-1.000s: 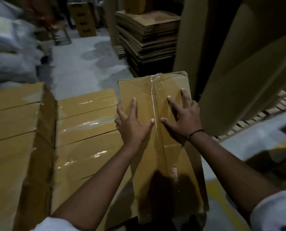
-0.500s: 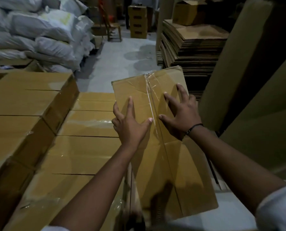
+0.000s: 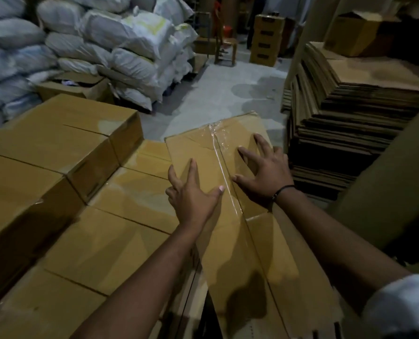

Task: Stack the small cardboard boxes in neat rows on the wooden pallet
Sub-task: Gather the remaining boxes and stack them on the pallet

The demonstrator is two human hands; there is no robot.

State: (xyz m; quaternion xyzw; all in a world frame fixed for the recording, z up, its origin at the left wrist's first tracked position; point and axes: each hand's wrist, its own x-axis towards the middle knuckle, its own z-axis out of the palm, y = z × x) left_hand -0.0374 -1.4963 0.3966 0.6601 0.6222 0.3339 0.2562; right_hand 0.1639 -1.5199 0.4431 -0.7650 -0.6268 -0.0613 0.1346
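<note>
A taped brown cardboard box (image 3: 242, 243) lies lengthwise in front of me, at the right end of a row of sealed boxes (image 3: 120, 231). My left hand (image 3: 191, 194) presses flat on its top, left of the clear tape seam, fingers spread. On the other side of the seam, my right hand (image 3: 262, 172) rests on the top with spread fingers. A higher tier of stacked boxes (image 3: 47, 152) stands to the left. The pallet under the boxes is hidden.
A pile of flattened cardboard sheets (image 3: 345, 111) rises close on the right. Tall upright cardboard panels (image 3: 396, 182) stand at the far right. White filled sacks (image 3: 86, 42) are heaped at the back left. Grey concrete floor (image 3: 228, 94) runs ahead toward more cartons (image 3: 267, 37).
My view has swung left and up, bringing the sacks and the higher tier of boxes into sight. Both hands stay flat on the box, which now sits closer against the row.
</note>
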